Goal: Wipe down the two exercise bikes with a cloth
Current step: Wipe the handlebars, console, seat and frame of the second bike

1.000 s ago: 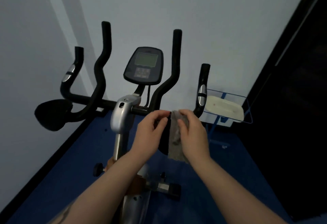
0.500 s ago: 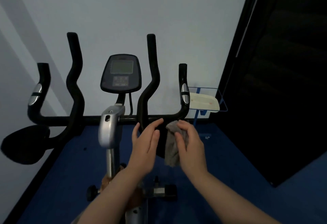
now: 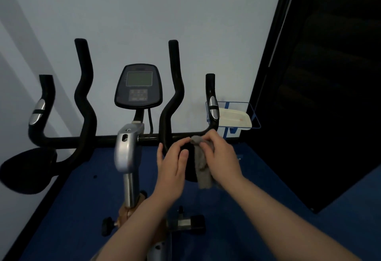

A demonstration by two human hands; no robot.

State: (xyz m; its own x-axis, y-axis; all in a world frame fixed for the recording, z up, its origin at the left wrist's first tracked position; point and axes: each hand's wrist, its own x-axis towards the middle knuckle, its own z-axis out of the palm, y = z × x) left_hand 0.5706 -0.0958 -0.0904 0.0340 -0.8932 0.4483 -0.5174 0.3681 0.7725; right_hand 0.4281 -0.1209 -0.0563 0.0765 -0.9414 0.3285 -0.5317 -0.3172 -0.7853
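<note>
your right hand (image 3: 221, 158) pinches the grey cloth (image 3: 201, 164) between curled fingers, pressing it to the exercise bike (image 3: 127, 147) handlebar's right bend. your left hand (image 3: 172, 169) rests beside it, fingers loosely spread, touching the bar, gripping nothing.

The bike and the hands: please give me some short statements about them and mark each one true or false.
1. The right hand holds a grey cloth. True.
2. The cloth lies over the console. False: it is down at the handlebar, right of the silver stem.
3. The left hand has its fingers spread open beside the cloth. True.
4. The console screen shows bright numbers. False: it looks blank.
5. A blue wire rack with a pale object in it stands behind the right grip. True.
</note>
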